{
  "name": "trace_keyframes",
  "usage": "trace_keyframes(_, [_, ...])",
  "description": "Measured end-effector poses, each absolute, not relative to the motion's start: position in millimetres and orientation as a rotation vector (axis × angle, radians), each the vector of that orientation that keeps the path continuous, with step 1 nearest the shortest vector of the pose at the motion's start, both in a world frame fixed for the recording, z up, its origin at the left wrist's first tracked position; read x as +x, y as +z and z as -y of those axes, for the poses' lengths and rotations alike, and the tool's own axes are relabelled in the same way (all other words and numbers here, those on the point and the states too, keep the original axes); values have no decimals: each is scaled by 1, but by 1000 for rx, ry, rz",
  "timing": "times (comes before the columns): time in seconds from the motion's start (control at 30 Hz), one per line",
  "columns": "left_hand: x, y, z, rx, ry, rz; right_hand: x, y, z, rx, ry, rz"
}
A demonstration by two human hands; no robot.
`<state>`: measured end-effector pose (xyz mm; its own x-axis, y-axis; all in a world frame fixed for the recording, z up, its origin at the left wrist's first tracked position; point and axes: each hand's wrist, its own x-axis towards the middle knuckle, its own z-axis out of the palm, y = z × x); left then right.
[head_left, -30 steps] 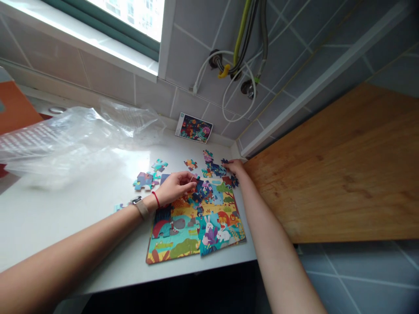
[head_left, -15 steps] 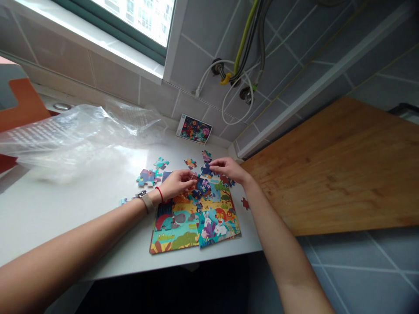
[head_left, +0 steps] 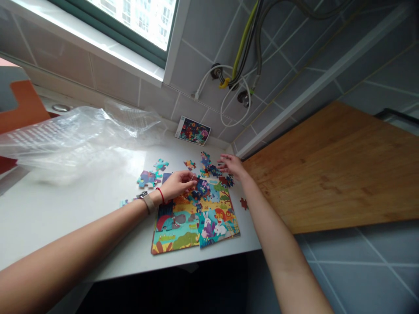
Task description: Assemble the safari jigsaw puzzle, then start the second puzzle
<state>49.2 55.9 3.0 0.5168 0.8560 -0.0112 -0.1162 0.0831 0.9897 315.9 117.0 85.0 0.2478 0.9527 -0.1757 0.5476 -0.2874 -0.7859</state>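
My left hand (head_left: 176,185) rests at the top of a partly assembled jungle-animal jigsaw puzzle (head_left: 194,222), its fingertips pinching a dark blue puzzle piece (head_left: 196,183). My right hand (head_left: 233,166) hovers just beyond the puzzle with its fingers apart, nearest a cluster of loose dark pieces (head_left: 214,171), and holds nothing. Further loose pieces lie left of the puzzle (head_left: 148,178), and a single reddish one (head_left: 243,203) lies near the counter's right edge. A small picture card (head_left: 193,131) leans against the tiled wall.
A crumpled clear plastic bag (head_left: 75,139) covers the left of the white counter (head_left: 49,222). A wooden board (head_left: 327,170) stands to the right. Hoses and white cables (head_left: 242,56) run along the tiled wall, below a window (head_left: 131,17).
My right hand has drawn back toward the upper right, away from the pieces it was over. My left hand has stayed in place, pinching the same piece.
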Motion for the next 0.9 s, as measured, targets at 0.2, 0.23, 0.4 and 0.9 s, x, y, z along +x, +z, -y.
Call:
trace_keyframes(0.2, [49,3,-56,1281,824,-730,363,54,-129,-2221,629,1395])
trace_keyframes(0.23, [49,3,-56,1278,823,-732,365,50,-130,-2233,610,1433])
trace_keyframes(0.4, [49,3,-56,1261,811,-744,363,42,-141,-2197,616,1672])
trace_keyframes(0.9, [51,-4,-47,1803,871,-789,368,38,-153,-2166,590,2133])
